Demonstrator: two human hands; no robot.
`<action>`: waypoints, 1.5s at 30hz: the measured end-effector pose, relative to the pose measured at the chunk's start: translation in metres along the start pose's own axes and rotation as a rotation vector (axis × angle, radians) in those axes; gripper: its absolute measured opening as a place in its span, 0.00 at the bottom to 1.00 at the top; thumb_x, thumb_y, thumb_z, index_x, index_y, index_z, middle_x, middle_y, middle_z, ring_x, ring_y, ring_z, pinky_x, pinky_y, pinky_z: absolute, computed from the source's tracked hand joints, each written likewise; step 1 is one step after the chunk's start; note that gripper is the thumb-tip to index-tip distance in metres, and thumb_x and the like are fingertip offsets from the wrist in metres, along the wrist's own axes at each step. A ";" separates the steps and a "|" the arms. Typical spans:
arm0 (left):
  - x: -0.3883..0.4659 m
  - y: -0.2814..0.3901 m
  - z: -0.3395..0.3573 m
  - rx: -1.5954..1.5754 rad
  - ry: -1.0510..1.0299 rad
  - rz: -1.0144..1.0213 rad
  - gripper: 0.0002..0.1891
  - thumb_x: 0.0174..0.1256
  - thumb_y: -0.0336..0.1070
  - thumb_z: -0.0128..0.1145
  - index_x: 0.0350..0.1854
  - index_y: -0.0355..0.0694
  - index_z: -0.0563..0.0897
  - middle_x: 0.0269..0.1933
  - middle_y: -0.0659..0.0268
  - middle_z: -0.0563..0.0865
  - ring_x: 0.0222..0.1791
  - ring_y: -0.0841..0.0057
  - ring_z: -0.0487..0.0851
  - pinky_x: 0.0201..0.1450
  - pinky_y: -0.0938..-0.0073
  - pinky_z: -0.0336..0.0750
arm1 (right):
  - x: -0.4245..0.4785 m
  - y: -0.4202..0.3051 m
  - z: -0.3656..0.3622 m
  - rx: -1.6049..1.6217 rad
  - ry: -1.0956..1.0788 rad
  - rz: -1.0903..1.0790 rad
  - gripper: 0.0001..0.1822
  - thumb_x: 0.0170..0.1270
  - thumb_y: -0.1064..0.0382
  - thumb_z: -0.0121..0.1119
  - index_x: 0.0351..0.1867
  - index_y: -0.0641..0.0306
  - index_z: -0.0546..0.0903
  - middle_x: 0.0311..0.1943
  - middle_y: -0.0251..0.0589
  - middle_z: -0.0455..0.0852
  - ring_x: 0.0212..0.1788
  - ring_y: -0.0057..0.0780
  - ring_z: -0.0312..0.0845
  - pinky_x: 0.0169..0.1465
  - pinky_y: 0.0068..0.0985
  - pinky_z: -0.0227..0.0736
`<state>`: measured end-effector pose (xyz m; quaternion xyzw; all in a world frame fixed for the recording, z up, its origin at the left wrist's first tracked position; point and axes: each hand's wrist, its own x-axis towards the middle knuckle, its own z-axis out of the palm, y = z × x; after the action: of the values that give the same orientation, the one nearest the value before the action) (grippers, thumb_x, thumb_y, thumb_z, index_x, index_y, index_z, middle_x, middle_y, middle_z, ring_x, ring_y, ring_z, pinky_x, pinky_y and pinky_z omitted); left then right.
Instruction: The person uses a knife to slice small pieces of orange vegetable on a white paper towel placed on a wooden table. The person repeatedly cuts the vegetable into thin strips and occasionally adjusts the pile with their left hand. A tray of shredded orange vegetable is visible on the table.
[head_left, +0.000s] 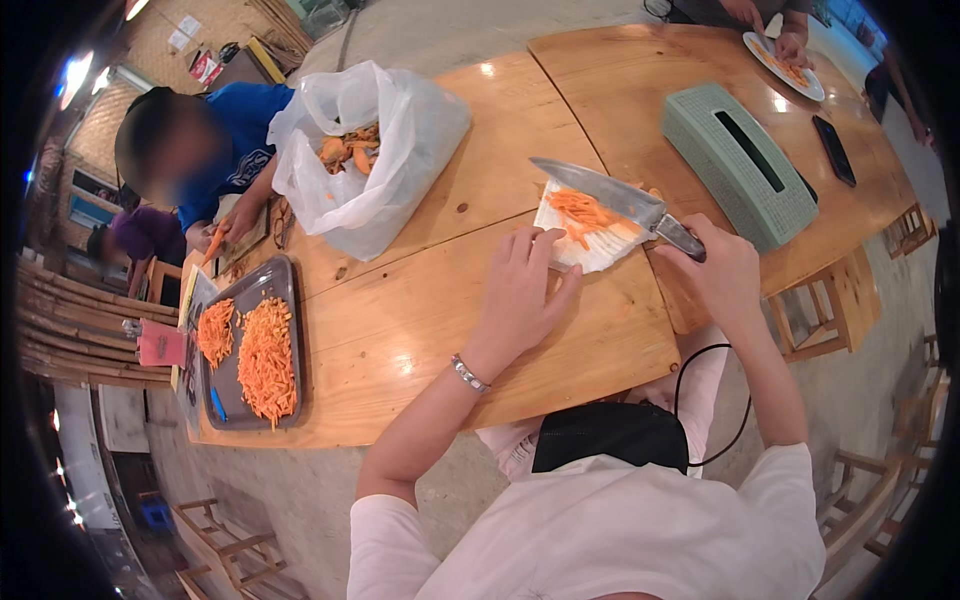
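My right hand (716, 270) grips the handle of a kitchen knife (596, 191). Its broad blade reaches left over a small pile of carrot strips (574, 210). Under the strips lies a white ridged sheet or plate (592, 255), set on the wooden table (442, 322). My left hand (525, 292) is at the near left edge of this white piece, palm down, with thumb and fingers apart. Whether its fingertips press on the edge is hard to tell.
A plastic bag (420, 142) of carrot scraps stands beyond my left hand. A dark tray (292, 360) holds shredded carrot. One person (255, 180) handles a carrot at left; another's hands (791, 49) work over a plate (814, 88). A green tissue box (739, 161) and phone (832, 150) lie right.
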<state>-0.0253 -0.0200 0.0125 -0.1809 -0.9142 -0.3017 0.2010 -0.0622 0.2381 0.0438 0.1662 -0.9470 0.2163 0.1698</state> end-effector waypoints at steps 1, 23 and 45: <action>-0.001 0.000 0.000 -0.010 0.014 -0.001 0.22 0.66 0.41 0.62 0.58 0.36 0.76 0.49 0.53 0.77 0.50 0.56 0.74 0.54 0.60 0.70 | 0.001 0.001 0.001 0.004 0.019 0.007 0.21 0.58 0.46 0.70 0.42 0.59 0.81 0.26 0.44 0.87 0.30 0.46 0.85 0.34 0.38 0.76; -0.002 0.001 0.008 -0.150 0.063 -0.031 0.19 0.68 0.40 0.60 0.55 0.33 0.76 0.48 0.53 0.78 0.50 0.57 0.75 0.55 0.59 0.71 | -0.002 0.004 0.014 0.050 0.022 0.279 0.22 0.61 0.44 0.68 0.38 0.64 0.83 0.28 0.54 0.87 0.33 0.55 0.85 0.37 0.45 0.76; -0.004 0.000 0.007 -0.156 0.181 -0.055 0.16 0.69 0.40 0.60 0.52 0.36 0.78 0.43 0.57 0.79 0.46 0.61 0.77 0.52 0.63 0.72 | -0.015 0.028 0.026 0.096 0.261 0.199 0.18 0.59 0.57 0.74 0.37 0.73 0.84 0.33 0.49 0.82 0.34 0.43 0.79 0.41 0.35 0.73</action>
<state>-0.0240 -0.0163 0.0051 -0.1431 -0.8707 -0.3923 0.2597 -0.0661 0.2532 0.0055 0.0499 -0.9173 0.2970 0.2607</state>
